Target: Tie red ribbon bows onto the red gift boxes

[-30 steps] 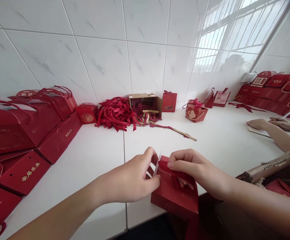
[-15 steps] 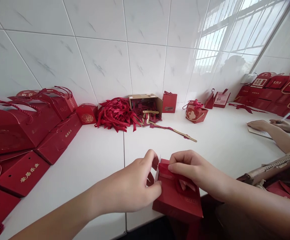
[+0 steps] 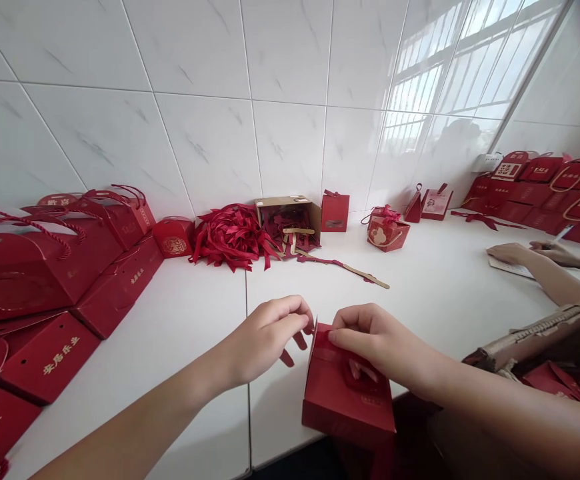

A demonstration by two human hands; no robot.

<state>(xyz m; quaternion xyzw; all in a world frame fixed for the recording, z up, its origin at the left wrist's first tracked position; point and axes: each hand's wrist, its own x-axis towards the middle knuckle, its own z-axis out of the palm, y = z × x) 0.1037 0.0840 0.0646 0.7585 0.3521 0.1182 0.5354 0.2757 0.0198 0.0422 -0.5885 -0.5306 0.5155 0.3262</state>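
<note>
A flat red gift box (image 3: 347, 403) sits tilted at the table's front edge, low in the head view. It has a cut-out opening on its top face and a raised flap along its left side. My right hand (image 3: 373, 340) grips it: the thumb presses on the top near the upper edge, and fingertips show through the cut-out. Red ribbon hangs below the box. Just left of the flap is my left hand (image 3: 275, 337), with bent fingers spread apart and nothing visible in them. Whether its fingertips touch the flap is hard to tell.
Stacked red gift boxes (image 3: 45, 273) line the left side. Along the wall lie a heap of red ribbons (image 3: 233, 237), a small carton (image 3: 315, 220) of ribbon pieces and a small red box (image 3: 387, 230). A person's hand (image 3: 510, 255) rests on paper at right, beyond an open cardboard carton (image 3: 535, 333).
My left hand has come off the box's left edge and moved slightly left, its thumb lifting from the top face. My right hand still holds the box. The view has shifted slightly.
</note>
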